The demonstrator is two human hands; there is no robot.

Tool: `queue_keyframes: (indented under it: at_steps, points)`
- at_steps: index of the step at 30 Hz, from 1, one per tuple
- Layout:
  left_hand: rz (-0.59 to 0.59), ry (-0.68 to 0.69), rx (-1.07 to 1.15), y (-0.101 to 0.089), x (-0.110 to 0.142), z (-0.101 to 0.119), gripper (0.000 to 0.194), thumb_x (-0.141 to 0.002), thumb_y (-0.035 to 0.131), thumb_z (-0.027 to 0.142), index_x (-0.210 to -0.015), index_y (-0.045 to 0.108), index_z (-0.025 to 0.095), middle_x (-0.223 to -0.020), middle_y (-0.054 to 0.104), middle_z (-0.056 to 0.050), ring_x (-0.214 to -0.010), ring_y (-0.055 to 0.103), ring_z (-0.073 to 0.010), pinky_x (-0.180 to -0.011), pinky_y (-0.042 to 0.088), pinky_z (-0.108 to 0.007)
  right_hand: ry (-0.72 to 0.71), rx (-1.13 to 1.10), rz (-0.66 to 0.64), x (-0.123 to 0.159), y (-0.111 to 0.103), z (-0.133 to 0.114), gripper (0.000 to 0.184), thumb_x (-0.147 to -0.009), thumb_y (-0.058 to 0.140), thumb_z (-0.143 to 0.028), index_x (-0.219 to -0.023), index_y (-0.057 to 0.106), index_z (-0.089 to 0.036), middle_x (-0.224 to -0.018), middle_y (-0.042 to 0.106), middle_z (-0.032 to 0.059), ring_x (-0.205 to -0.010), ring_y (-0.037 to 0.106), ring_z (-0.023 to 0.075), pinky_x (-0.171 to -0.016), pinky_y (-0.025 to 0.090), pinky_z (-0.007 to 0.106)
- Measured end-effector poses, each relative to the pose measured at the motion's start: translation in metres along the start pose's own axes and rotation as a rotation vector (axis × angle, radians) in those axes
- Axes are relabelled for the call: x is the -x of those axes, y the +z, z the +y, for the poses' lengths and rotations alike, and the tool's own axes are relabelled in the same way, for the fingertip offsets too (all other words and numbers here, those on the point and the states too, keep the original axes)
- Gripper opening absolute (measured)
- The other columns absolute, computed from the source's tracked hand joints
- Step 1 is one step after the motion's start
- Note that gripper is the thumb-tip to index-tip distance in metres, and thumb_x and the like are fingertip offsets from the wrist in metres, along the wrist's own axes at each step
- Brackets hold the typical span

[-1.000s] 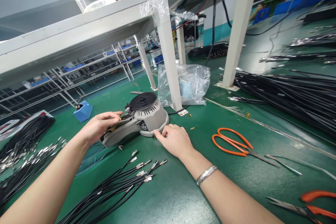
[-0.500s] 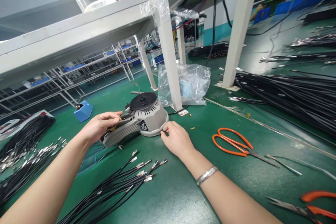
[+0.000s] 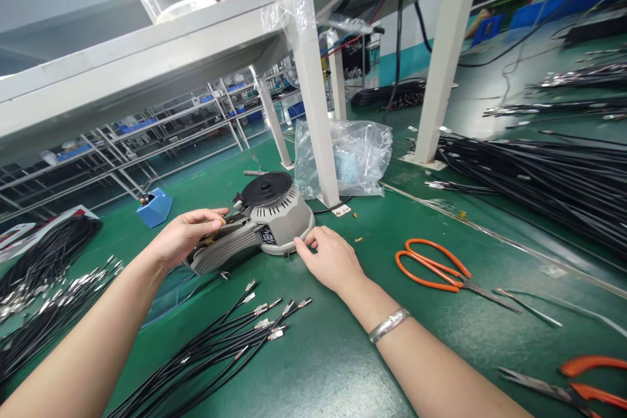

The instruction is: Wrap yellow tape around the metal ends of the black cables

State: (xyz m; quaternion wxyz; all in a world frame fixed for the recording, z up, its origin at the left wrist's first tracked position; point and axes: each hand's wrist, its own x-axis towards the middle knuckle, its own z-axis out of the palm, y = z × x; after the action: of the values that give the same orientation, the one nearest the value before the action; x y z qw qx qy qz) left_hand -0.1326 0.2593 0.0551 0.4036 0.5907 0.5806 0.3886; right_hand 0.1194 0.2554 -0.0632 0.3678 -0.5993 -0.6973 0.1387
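A grey automatic tape dispenser (image 3: 281, 225) with a round black top (image 3: 267, 189) sits on the green surface in front of me. My left hand (image 3: 189, 235) has its fingers closed at the dispenser's front end, where a small yellowish bit shows by the fingertips. On the near right side of the round body, my right hand (image 3: 330, 258) curls its fingers against the base rim, the thumb toward the lower edge. Its fingertips are partly hidden. Black cables with metal connectors (image 3: 277, 333) lie just below the dispenser, between my forearms.
Orange-handled scissors (image 3: 431, 268) lie to the right, with orange-handled pliers (image 3: 563, 392) nearer me. A white post (image 3: 316, 111) and a clear plastic bag (image 3: 362, 157) stand behind the dispenser. Black cable bundles (image 3: 529, 183) lie right, others (image 3: 53, 255) left, near a blue holder (image 3: 154, 207).
My right thumb and fingers have shifted slightly left along the dispenser's base rim. The left hand and the dispenser stay almost still.
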Motion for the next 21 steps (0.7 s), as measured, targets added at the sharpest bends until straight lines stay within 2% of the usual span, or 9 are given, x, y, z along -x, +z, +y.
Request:
queue_keyframes:
  at_steps: [9,16,21]
  points:
    - [-0.008,-0.004,-0.003,0.0,0.0,0.0,0.029,-0.053,0.082,0.043,-0.069,0.073,0.021,-0.122,0.063,-0.011,-0.118,0.052,-0.0335,-0.095,0.037,-0.04,-0.04,0.028,-0.003,-0.001,0.001,0.003,0.025,-0.088,0.045,-0.031,-0.067,0.055,-0.021,-0.076,0.062,0.0023,-0.076,0.058,0.0173,-0.066,0.038,0.028]
    - [-0.014,-0.001,0.002,0.0,0.0,-0.001,0.027,-0.054,0.081,0.041,-0.069,0.072,0.021,-0.122,0.063,-0.011,-0.12,0.05,-0.0328,-0.095,0.036,-0.039,-0.088,0.086,-0.058,0.003,0.009,-0.007,0.029,-0.073,0.063,-0.048,-0.067,0.057,-0.021,-0.077,0.064,0.0025,-0.08,0.058,0.0217,-0.075,0.036,0.034]
    - [-0.016,-0.004,0.005,0.0,0.0,0.0,0.027,-0.055,0.081,0.042,-0.069,0.072,0.021,-0.123,0.063,-0.01,-0.119,0.05,-0.0327,-0.095,0.037,-0.039,-0.079,0.125,-0.069,0.003,0.01,-0.007,0.016,-0.077,0.061,-0.032,-0.066,0.059,-0.02,-0.079,0.065,0.0041,-0.081,0.057,0.0218,-0.071,0.034,0.033]
